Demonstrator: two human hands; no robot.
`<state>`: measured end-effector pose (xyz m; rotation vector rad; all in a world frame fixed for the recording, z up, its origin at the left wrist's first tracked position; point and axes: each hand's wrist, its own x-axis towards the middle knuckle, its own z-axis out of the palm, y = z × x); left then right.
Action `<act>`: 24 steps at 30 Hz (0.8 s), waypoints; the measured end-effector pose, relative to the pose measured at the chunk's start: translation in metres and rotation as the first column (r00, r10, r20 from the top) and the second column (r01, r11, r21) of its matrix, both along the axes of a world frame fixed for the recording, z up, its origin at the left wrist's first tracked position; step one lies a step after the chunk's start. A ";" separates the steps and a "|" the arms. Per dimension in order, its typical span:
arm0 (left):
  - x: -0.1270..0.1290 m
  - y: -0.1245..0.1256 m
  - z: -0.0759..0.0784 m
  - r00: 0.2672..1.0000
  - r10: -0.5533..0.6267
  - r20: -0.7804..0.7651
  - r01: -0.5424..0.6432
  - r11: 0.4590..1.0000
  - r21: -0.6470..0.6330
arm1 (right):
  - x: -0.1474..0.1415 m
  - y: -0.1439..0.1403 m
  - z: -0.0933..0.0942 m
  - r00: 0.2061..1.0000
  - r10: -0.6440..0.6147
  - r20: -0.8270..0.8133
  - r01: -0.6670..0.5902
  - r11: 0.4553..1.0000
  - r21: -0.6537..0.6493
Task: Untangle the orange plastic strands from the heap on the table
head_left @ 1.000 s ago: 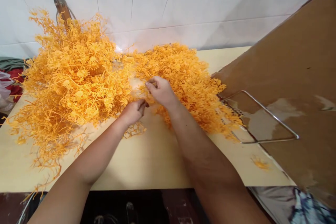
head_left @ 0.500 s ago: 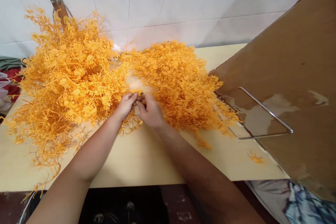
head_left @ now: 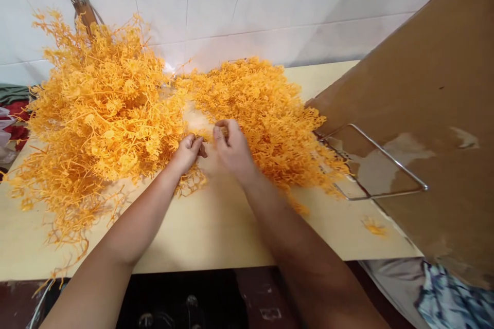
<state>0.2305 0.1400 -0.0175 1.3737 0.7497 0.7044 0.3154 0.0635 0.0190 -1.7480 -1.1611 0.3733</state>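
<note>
Head view: your left hand (head_left: 188,151) and right hand (head_left: 231,149) sit between the two orange heaps, each pinching part of a small orange sprig (head_left: 206,136) at fingertip level. Half a second ago your fingers met; now your right hand has lifted toward 1 o'clock and a small gap shows. The big pile (head_left: 96,113) lies at 9 o'clock, the smaller pile (head_left: 266,113) at 2 o'clock, the wire frame (head_left: 380,164) at 3 o'clock.
</note>
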 end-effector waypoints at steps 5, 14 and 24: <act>0.001 0.002 -0.006 1.000 -0.028 0.005 0.027 0.999 0.022 | 0.016 0.011 -0.003 0.985 0.016 0.169 0.008 0.990 -0.140; 0.002 -0.001 0.001 0.998 -0.001 0.064 0.008 0.993 -0.114 | 0.008 0.007 -0.010 0.943 0.247 0.225 -0.214 0.963 -0.161; 0.010 0.002 0.001 0.994 0.112 0.016 -0.105 0.966 -0.237 | -0.009 -0.014 0.010 0.843 0.509 0.171 -0.507 0.860 -0.061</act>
